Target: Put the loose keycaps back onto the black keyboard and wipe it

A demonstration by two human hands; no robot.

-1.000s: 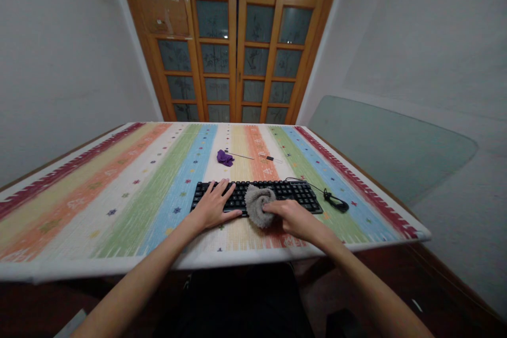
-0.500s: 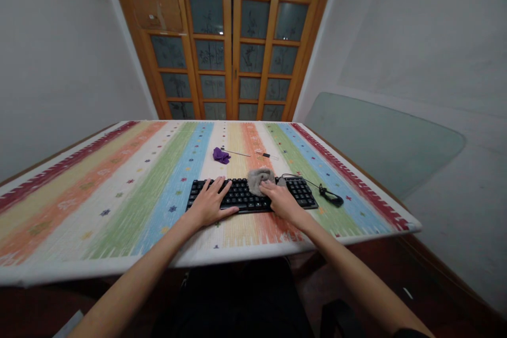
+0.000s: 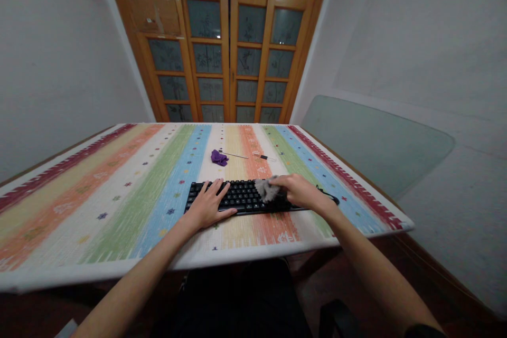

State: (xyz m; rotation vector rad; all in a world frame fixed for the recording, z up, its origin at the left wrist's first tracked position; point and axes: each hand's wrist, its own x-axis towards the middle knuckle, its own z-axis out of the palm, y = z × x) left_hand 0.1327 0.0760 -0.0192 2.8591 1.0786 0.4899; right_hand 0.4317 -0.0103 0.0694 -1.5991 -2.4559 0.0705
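Observation:
A black keyboard (image 3: 242,198) lies near the front edge of the table. My left hand (image 3: 209,204) rests on its left end, fingers spread and thumb along the front edge. In my right hand (image 3: 303,190) is a fluffy grey cloth (image 3: 266,190), gripped by its upper right part and bunched over the keys right of the middle. The right hand and forearm hide much of the keyboard's right end. Behind that hand, part of the black cable (image 3: 331,198) shows.
Behind the keyboard lie a crumpled purple cloth (image 3: 219,158), a thin dark rod (image 3: 237,156) and a small black object (image 3: 263,157). A striped cloth (image 3: 130,195) covers the table. A glass panel (image 3: 376,142) leans against the right wall.
My right hand has moved right and risen off the keys, drawing the grey cloth a little right and bunching it. The left hand keeps its place on the keyboard.

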